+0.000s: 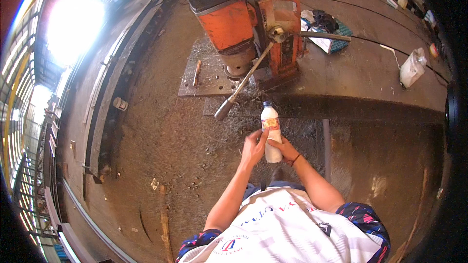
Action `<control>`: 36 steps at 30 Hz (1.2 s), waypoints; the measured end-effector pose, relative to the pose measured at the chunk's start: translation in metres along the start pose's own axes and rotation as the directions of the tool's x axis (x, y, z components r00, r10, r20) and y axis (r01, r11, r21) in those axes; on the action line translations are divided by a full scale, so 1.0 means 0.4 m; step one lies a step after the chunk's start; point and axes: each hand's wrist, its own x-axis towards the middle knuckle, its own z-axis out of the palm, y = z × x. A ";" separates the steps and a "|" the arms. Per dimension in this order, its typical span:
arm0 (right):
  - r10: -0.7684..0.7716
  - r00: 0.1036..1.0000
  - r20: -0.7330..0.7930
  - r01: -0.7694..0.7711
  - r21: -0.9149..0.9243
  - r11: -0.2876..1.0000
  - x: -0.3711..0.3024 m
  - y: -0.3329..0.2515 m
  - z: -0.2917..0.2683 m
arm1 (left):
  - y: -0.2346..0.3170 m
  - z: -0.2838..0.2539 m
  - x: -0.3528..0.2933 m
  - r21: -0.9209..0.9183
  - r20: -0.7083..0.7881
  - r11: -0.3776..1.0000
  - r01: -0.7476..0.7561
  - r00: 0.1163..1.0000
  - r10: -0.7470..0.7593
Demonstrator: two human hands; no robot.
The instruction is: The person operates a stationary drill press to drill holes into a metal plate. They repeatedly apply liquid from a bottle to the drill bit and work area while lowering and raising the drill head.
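Observation:
In front of my body a white plastic bottle (271, 123) with a dark blue cap and an orange-red label stands nearly upright between my hands. My right hand (283, 149) is closed round its lower right side, a dark band at the wrist. From the left, my left hand (254, 147) has its fingers curled in against the bottle, the thumb side touching it. Just beyond the cap is an orange magnetic drill (226, 31), its lever handle (235, 96) slanting down to the left, close to the bottle.
The drill is on a steel plate (195, 80) strewn with metal shavings. Right of it lie a box with dark cloth (329, 31) and a whitish jug (413, 68). A small white cup (120, 103) lies left; long steel beams (105, 117) run along that side.

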 end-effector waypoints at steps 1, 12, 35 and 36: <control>-0.021 1.000 -0.017 0.022 0.046 0.999 0.018 0.035 -0.029 | 0.041 -0.017 0.004 0.225 -0.069 0.963 -0.149 0.983 0.168; 0.093 0.989 -0.111 -0.121 -0.273 0.954 0.028 0.066 -0.043 | 0.195 -0.259 0.302 0.566 0.196 0.747 -0.349 0.937 0.290; -0.078 0.996 0.039 0.074 0.094 0.993 -0.028 0.038 0.008 | 0.165 -0.241 0.309 0.535 0.143 0.816 -0.219 0.975 0.169; -0.063 0.998 0.001 0.062 0.112 0.992 -0.028 0.041 0.004 | 0.160 -0.240 0.310 0.527 0.138 0.815 -0.241 0.970 0.198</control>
